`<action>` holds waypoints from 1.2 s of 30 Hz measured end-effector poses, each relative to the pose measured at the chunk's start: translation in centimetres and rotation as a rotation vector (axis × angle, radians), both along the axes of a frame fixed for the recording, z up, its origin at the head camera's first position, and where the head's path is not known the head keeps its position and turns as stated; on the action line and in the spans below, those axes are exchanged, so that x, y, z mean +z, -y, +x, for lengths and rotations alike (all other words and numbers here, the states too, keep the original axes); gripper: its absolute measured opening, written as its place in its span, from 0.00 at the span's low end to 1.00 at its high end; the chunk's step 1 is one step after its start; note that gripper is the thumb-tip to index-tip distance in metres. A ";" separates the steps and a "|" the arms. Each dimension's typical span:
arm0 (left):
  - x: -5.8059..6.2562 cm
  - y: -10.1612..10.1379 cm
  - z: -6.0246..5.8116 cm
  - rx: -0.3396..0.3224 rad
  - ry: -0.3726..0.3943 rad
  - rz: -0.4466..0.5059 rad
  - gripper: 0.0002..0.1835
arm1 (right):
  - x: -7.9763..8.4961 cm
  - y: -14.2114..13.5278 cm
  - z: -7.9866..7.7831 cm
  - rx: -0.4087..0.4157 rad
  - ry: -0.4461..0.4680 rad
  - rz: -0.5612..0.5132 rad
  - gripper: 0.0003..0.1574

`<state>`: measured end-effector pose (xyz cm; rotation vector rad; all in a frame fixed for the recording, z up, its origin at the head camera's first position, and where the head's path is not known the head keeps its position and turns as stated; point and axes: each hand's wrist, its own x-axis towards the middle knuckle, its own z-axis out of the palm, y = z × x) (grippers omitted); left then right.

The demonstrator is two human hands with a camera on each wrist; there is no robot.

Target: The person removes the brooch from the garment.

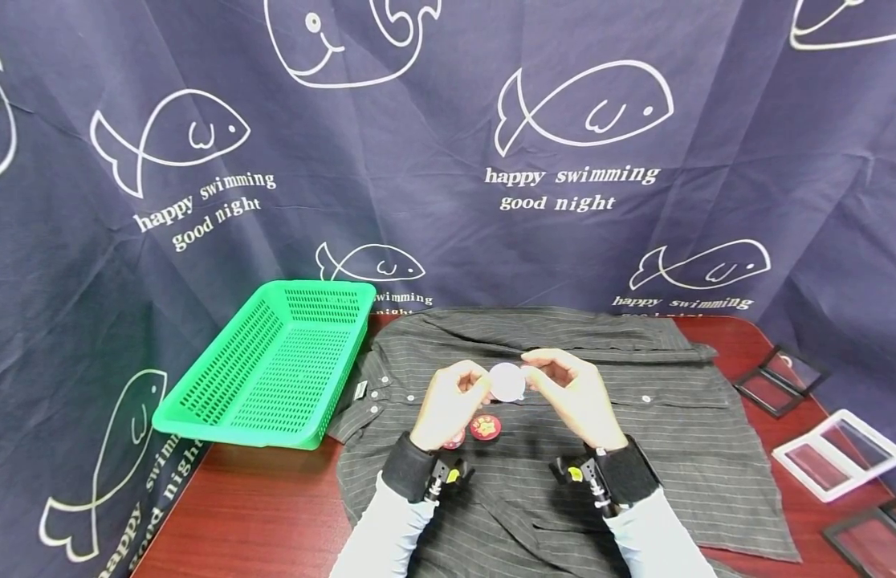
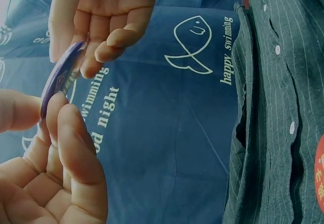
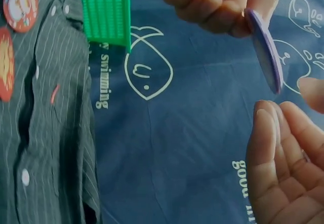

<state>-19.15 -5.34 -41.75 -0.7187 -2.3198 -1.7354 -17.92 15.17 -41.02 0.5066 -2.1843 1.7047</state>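
A thin round badge (image 1: 507, 382) with a pale face and a purple rim is held up over a dark pinstriped shirt (image 1: 679, 449). My left hand (image 1: 451, 401) pinches its edge between thumb and fingers, as the left wrist view (image 2: 55, 173) shows. On the badge's other side, my right hand (image 1: 574, 393) has its fingers loosely bent. In the right wrist view, its fingertips (image 3: 266, 113) stand just short of the purple edge. Below the hands, a red badge with a yellow design (image 1: 485, 427) lies on the shirt. Another red badge (image 1: 457, 440) is partly hidden by my left hand.
A green plastic basket (image 1: 325, 421) stands at the left on the reddish-brown table (image 1: 274, 506). Black (image 1: 780, 377) and white (image 1: 838, 455) frame-like objects lie along the right side. A dark blue curtain (image 1: 448, 160) with white fish prints hangs behind.
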 end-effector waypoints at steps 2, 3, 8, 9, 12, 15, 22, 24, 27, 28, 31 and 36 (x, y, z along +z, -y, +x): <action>0.1 0.1 0.0 0.006 -0.003 0.003 0.07 | 0.2 -0.2 0.1 -0.012 -0.025 0.020 0.13; 0.1 0.2 0.0 0.010 -0.001 0.004 0.07 | 0.3 -0.3 0.2 -0.017 -0.040 0.035 0.13; 0.5 0.4 0.1 0.017 0.019 0.015 0.06 | 0.6 -0.7 0.6 -0.044 -0.151 0.165 0.15; 0.5 0.4 0.1 0.017 0.021 0.015 0.06 | 0.6 -0.8 0.6 -0.056 -0.187 0.204 0.16; 0.6 0.5 0.2 0.014 0.029 0.019 0.07 | 0.3 -1.0 0.7 -0.085 -0.311 0.301 0.20; 0.7 0.5 0.2 0.014 0.036 0.023 0.07 | 0.0 -1.0 0.8 -0.101 -0.421 0.372 0.23; 0.8 0.4 0.2 0.035 0.042 0.008 0.06 | -0.5 -0.8 0.7 -0.151 -0.635 0.512 0.17; 1.0 0.3 0.4 0.038 0.051 0.000 0.06 | -0.5 -0.7 0.7 -0.165 -0.690 0.542 0.23; 1.9 0.3 1.0 0.031 0.061 -0.016 0.06 | -0.7 -0.4 0.6 -0.179 -0.753 0.552 0.25; 2.4 0.3 1.3 0.023 0.066 -0.020 0.06 | -0.7 -0.4 0.6 -0.183 -0.771 0.549 0.24; 3.6 0.3 2.0 0.001 0.077 -0.022 0.06 | -1.0 -0.2 0.6 -0.181 -0.810 0.534 0.21; 4.2 0.2 2.5 -0.013 0.095 -0.006 0.06 | -1.4 0.1 0.6 -0.144 -0.876 0.510 0.18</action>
